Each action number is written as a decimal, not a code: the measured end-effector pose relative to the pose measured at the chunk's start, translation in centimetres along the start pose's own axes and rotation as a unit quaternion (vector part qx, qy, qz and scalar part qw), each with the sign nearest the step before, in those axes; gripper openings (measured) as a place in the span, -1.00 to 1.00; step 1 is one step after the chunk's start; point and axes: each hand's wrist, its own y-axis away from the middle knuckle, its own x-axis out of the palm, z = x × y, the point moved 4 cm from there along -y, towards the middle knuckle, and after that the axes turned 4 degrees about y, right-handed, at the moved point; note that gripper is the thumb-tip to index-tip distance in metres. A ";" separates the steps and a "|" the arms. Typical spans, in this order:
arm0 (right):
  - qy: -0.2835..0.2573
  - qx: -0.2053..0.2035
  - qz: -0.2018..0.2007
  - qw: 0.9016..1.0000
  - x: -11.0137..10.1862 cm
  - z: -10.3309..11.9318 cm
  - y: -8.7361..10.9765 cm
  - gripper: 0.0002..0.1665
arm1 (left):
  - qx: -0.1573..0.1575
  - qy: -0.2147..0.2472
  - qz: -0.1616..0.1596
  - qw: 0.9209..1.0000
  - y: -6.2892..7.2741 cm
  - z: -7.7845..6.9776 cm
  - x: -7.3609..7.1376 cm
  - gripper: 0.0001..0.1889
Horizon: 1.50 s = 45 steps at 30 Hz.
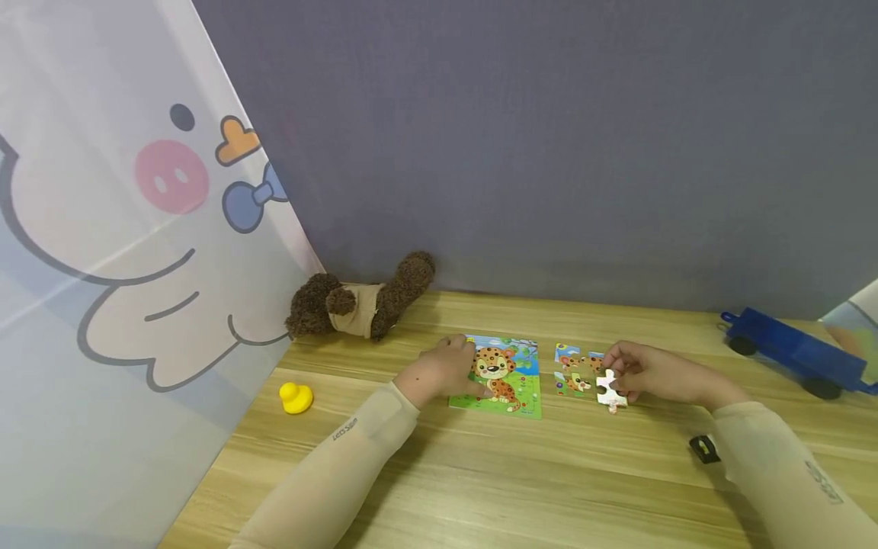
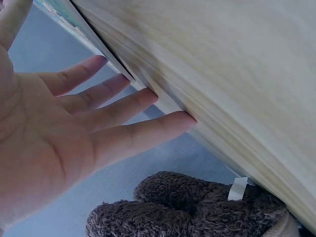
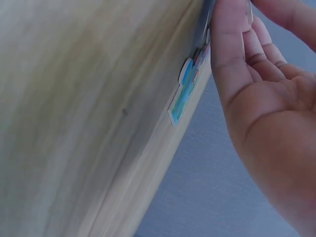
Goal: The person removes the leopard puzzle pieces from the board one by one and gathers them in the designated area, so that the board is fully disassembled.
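My left hand (image 1: 447, 370) rests at the left side of a leopard picture card (image 1: 524, 389), its thumb over the card's lower part. In the left wrist view the fingers (image 2: 143, 136) are spread and nearly straight, tips at the table surface. To the right of the card, my right hand (image 1: 641, 371) pinches a jigsaw piece (image 1: 607, 397) between thumb and fingers, its pale back showing. Beside it lie several picture-side-up jigsaw pieces (image 1: 576, 383), close together. In the right wrist view, a blue and green jigsaw piece (image 3: 183, 96) lies flat beyond the fingers.
A brown plush toy (image 1: 360, 309) lies at the back left, with a yellow rubber duck (image 1: 296, 398) nearer the left edge. A blue toy trailer (image 1: 789, 347) stands at the back right. A small black object (image 1: 703, 449) sits near the right sleeve. A grey wall closes the back.
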 end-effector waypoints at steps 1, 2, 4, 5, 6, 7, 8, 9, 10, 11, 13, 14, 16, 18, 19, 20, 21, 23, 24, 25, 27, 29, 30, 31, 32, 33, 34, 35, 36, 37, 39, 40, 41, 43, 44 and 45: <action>0.001 -0.002 0.000 1.000 0.0 0.0 0.0 -0.62 | 0.000 0.000 0.000 1.000 0.0 0.0 0.0 0.05; 0.005 -0.003 -0.001 1.000 0.0 0.1 0.0 -0.62 | 0.000 0.001 0.001 1.000 0.0 0.0 0.0 0.04; 0.013 -0.003 -0.004 1.000 0.0 0.1 0.1 -0.64 | 0.000 0.003 0.001 1.000 0.0 0.0 0.0 0.04; 0.019 -0.002 -0.008 1.000 0.0 0.2 0.1 -0.65 | 0.000 0.003 0.002 1.000 0.0 0.0 0.0 0.04; 0.026 0.000 -0.012 1.000 0.0 0.2 0.1 -0.66 | 0.000 0.002 0.001 1.000 0.0 0.0 0.0 0.04; 0.034 0.002 -0.016 0.999 0.0 0.3 0.1 -0.67 | 0.000 0.001 0.001 1.000 0.0 -0.1 0.0 0.04; 0.040 0.004 -0.020 0.999 0.0 0.3 0.1 -0.67 | 0.001 0.000 0.001 1.000 0.0 -0.1 0.0 0.04; 0.043 0.007 -0.022 0.999 0.0 0.3 0.1 -0.67 | 0.001 -0.002 0.000 1.000 0.0 -0.1 0.0 0.04; 0.046 0.009 -0.024 0.999 0.0 0.4 0.1 -0.67 | 0.002 -0.004 0.001 1.000 0.0 -0.1 0.0 0.05; 0.049 0.011 -0.026 0.998 -0.1 0.4 0.1 -0.67 | 0.002 -0.006 0.001 1.000 0.0 -0.1 0.0 0.05; 0.052 0.013 -0.026 0.998 -0.1 0.4 0.1 -0.68 | 0.002 -0.005 0.001 1.000 0.0 -0.1 -0.1 0.05; 0.055 0.014 -0.027 0.998 -0.2 0.4 0.1 -0.68 | 0.002 -0.004 0.002 1.000 0.0 -0.1 -0.1 0.05; 0.059 0.016 -0.029 0.998 -0.3 0.4 0.1 -0.68 | 0.001 0.000 0.002 1.000 0.0 -0.1 -0.1 0.06; 0.066 0.016 -0.032 0.997 -0.4 0.6 0.2 -0.68 | 0.001 0.004 0.001 1.000 0.0 -0.1 -0.2 0.06; 0.070 0.016 -0.035 0.997 -0.4 0.6 0.2 -0.69 | 0.001 0.007 0.000 1.000 0.0 0.0 -0.2 0.06; 0.074 0.015 -0.037 0.996 -0.5 0.7 0.1 -0.69 | 0.000 0.009 0.001 1.000 0.0 0.0 -0.1 0.06; 0.076 0.014 -0.039 0.996 -0.5 0.8 0.1 -0.69 | 0.000 0.009 0.000 1.000 0.0 0.0 -0.1 0.05; 0.082 0.012 -0.045 0.996 -0.5 1.2 0.0 -0.69 | 0.002 0.009 -0.002 1.000 -0.1 0.1 -0.1 0.04; 0.085 0.012 -0.048 0.995 -0.5 1.5 -0.1 -0.69 | 0.003 0.008 -0.002 1.000 -0.2 0.1 -0.1 0.04; 0.087 0.010 -0.051 0.995 -0.5 1.8 -0.2 -0.68 | 0.005 0.006 -0.003 1.000 -0.2 0.1 -0.1 0.03; 0.093 0.009 -0.060 0.994 -0.5 2.6 -0.5 -0.67 | 0.010 0.004 -0.004 1.000 -0.3 0.2 -0.2 0.02; 0.100 0.010 -0.068 0.993 -0.5 3.4 -0.8 -0.67 | 0.012 0.006 -0.002 1.000 -0.4 0.2 -0.3 0.02; 0.103 0.010 -0.071 0.992 -0.4 3.8 -1.0 -0.67 | 0.011 0.007 -0.001 1.000 -0.5 0.2 -0.3 0.02; 0.107 0.010 -0.075 0.991 -0.3 4.2 -1.3 -0.68 | 0.009 0.009 0.000 1.000 -0.6 0.3 -0.4 0.02; 0.109 0.011 -0.078 0.991 -0.2 4.6 -1.6 -0.68 | 0.004 0.012 0.001 1.000 -0.6 0.3 -0.4 0.03; 0.110 0.006 -0.079 0.991 -0.1 5.0 -1.9 -0.67 | -0.001 0.013 0.001 1.000 -0.7 0.3 -0.5 0.04; 0.112 0.003 -0.080 0.990 0.1 5.4 -2.2 -0.67 | -0.007 0.013 0.000 1.000 -0.7 0.3 -0.5 0.02; 0.113 -0.002 -0.080 0.990 0.3 5.8 -2.6 -0.67 | -0.012 0.012 -0.002 1.000 -0.8 0.3 -0.5 0.01; 0.113 -0.007 -0.081 0.990 0.4 6.2 -3.0 -0.67 | -0.016 0.007 -0.004 1.000 -0.8 0.2 -0.5 0.03; 0.111 -0.013 -0.080 0.990 0.7 6.5 -3.4 -0.68 | -0.018 0.005 -0.006 1.000 -0.8 0.1 -0.5 0.04; 0.110 -0.027 -0.078 0.990 1.2 7.2 -4.2 -0.68 | -0.016 0.001 -0.006 1.000 -0.8 -0.4 -0.4 0.08; 0.108 -0.031 -0.077 0.991 1.5 7.5 -4.7 -0.69 | -0.013 -0.001 -0.006 1.000 -0.7 -0.6 -0.4 0.10; 0.106 -0.034 -0.075 0.991 1.8 7.8 -5.2 -0.69 | -0.009 -0.002 -0.005 1.000 -0.7 -0.9 -0.3 0.14; 0.104 -0.037 -0.070 0.991 2.4 8.2 -6.2 -0.69 | -0.004 0.005 -0.002 1.000 -0.7 -1.4 -0.2 0.15; 0.103 -0.039 -0.067 0.992 2.8 8.3 -6.8 -0.68 | -0.002 0.007 -0.001 1.000 -0.7 -1.6 -0.1 0.14; 0.102 -0.037 -0.064 0.992 3.1 8.4 -7.2 -0.67 | -0.001 0.009 0.000 1.000 -0.7 -1.8 -0.1 0.13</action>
